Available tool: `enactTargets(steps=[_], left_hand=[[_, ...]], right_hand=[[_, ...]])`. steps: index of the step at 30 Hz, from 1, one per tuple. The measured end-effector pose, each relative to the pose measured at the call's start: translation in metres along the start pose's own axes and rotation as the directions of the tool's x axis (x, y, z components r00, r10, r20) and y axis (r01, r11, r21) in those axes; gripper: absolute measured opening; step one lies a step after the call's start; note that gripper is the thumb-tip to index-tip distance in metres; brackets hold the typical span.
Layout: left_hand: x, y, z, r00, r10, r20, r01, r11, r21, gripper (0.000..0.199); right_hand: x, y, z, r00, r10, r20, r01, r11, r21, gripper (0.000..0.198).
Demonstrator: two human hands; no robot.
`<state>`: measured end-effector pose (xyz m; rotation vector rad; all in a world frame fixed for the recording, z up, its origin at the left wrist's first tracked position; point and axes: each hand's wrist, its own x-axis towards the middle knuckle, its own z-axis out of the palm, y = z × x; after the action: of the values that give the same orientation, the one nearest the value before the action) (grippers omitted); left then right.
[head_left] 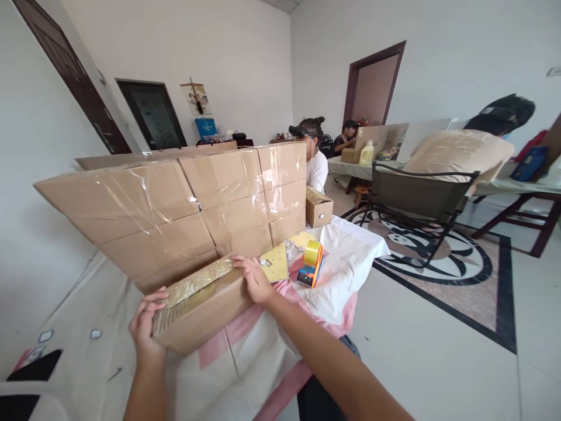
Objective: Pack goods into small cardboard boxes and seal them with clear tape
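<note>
A long, narrow cardboard box (205, 316) lies on the cloth-covered table in front of me, with shiny tape along its top. My left hand (148, 320) grips its near left end, fingers bent over the upper edge. At the far right end, my right hand (254, 279) holds the box too, its fingers over the top and the palm against the side. Just beyond my right hand is a yellow dotted sheet (276, 264). An orange and blue tape dispenser (310, 269) with a roll of yellowish tape stands to its right.
A wall of stacked, taped cardboard boxes (232, 196) rises close behind my box. A smaller box (319, 208) sits at the table's far end, near a person in white (318, 169). Another person sits in a dark chair (421, 193) at right, by a second table.
</note>
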<state>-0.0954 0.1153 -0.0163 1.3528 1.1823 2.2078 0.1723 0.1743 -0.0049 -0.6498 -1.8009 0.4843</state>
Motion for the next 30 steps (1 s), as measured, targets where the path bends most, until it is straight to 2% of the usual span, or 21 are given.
enactTargets(steps=[3, 8, 12, 16, 18, 24, 27, 30], left_hand=[[0.0, 0.001, 0.001, 1.0, 0.004, 0.002, -0.004, 1.0, -0.016, 0.025], [-0.001, 0.002, 0.001, 0.999, -0.032, -0.016, 0.032, 0.999, -0.017, 0.025], [-0.003, 0.006, 0.002, 1.0, -0.016, 0.0, 0.016, 1.0, 0.003, 0.021], [-0.002, 0.007, 0.003, 0.999, 0.037, -0.007, -0.037, 0.999, -0.006, 0.013], [0.0, 0.004, 0.003, 0.999, 0.005, -0.039, -0.005, 1.0, -0.016, 0.007], [0.007, -0.005, -0.003, 0.992, -0.108, -0.07, 0.11, 0.993, 0.028, 0.023], [0.004, -0.009, -0.005, 0.972, -0.216, -0.088, 0.222, 0.973, 0.061, 0.033], [-0.001, -0.016, -0.009, 0.928, -0.33, -0.172, 0.339, 0.94, 0.029, 0.041]], right_hand=[[0.002, 0.0, -0.01, 0.996, -0.026, 0.08, 0.029, 0.999, -0.032, 0.051], [0.003, -0.005, -0.018, 0.984, 0.026, 0.177, -0.007, 0.994, -0.107, 0.045], [0.003, -0.009, -0.021, 0.977, 0.072, 0.203, -0.049, 0.992, -0.114, 0.039], [0.005, -0.011, -0.018, 0.979, 0.109, 0.174, -0.089, 0.989, -0.119, 0.036], [0.008, -0.012, -0.017, 0.975, 0.134, 0.175, -0.111, 0.985, -0.134, 0.034], [0.016, -0.016, -0.021, 0.959, 0.169, 0.226, -0.135, 0.978, -0.161, 0.023], [0.018, -0.016, -0.022, 0.965, 0.135, 0.223, -0.107, 0.986, -0.13, 0.02], [0.018, -0.015, -0.02, 0.979, 0.052, 0.196, -0.039, 0.997, -0.068, 0.019]])
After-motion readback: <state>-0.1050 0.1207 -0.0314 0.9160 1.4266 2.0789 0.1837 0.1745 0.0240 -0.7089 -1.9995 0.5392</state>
